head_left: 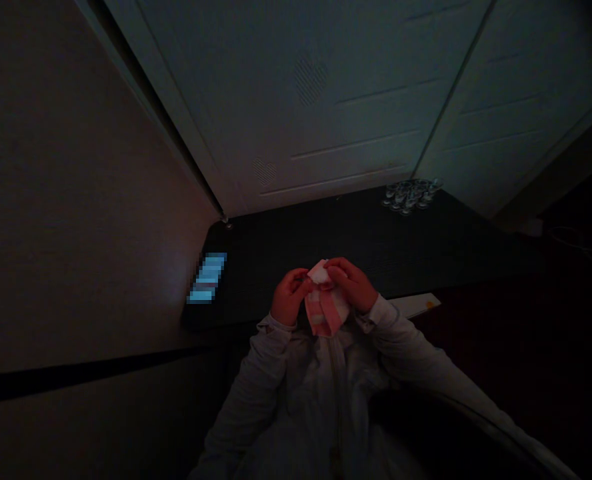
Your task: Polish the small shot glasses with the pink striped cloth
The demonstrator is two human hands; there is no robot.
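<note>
Both hands, left [290, 297] and right [352, 285], pinch a pink-and-white folded cloth [322, 303] between them above the dark table's [326, 233] near edge; a lit phone [207, 278] lies at its left edge.

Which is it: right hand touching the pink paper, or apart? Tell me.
Touching. Head view: right hand pinches the pink paper at its top.

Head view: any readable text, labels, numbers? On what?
None readable.
The lit screen on the dark table: blurred blocks, illegible.
The pink-and-white piece, in left hand and right hand: no print visible.
The white sheet: orange mark, too small to read.
</note>
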